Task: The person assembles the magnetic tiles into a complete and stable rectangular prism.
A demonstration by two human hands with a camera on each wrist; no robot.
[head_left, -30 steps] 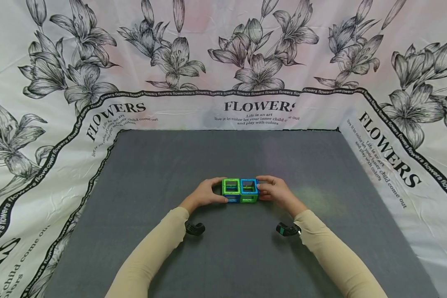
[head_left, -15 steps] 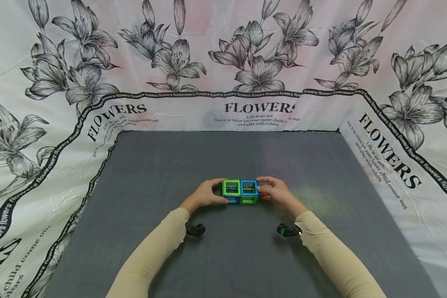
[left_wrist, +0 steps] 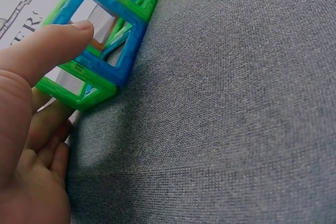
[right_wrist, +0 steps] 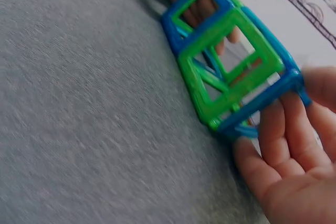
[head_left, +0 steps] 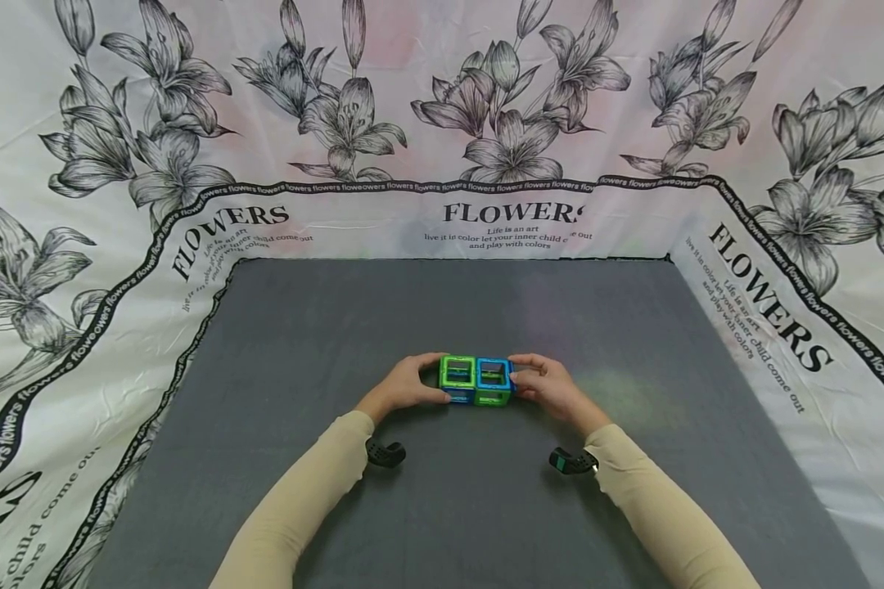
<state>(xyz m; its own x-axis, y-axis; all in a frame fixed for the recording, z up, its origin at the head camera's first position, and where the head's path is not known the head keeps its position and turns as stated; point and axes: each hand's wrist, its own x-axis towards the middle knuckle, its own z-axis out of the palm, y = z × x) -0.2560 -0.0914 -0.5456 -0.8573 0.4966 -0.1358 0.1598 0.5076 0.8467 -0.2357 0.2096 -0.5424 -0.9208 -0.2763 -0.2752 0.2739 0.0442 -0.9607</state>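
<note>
Two joined cubes of green and blue magnetic tiles [head_left: 458, 385] rest on the grey table, side by side. My left hand [head_left: 405, 383] grips the left cube, its thumb [left_wrist: 73, 38] on the blue front tile [left_wrist: 135, 51] and other fingers behind. At the other end, my right hand [head_left: 556, 384] has its curled fingers on a blue magnetic tile [right_wrist: 262, 102] that forms the end face. A narrow gap shows between this end tile and the green front tile [right_wrist: 197, 90]. Orange parts show through the openings of the cubes.
The grey table [head_left: 442, 507] stretches out around the cubes. Behind and beside it hangs a white flower-printed cloth [head_left: 383, 221]. Black devices [head_left: 386, 453] sit under both wrists.
My right hand has shifted slightly right and toward me, and a blue edge shows a little more at the right end. My left hand keeps its hold, almost unmoved.
</note>
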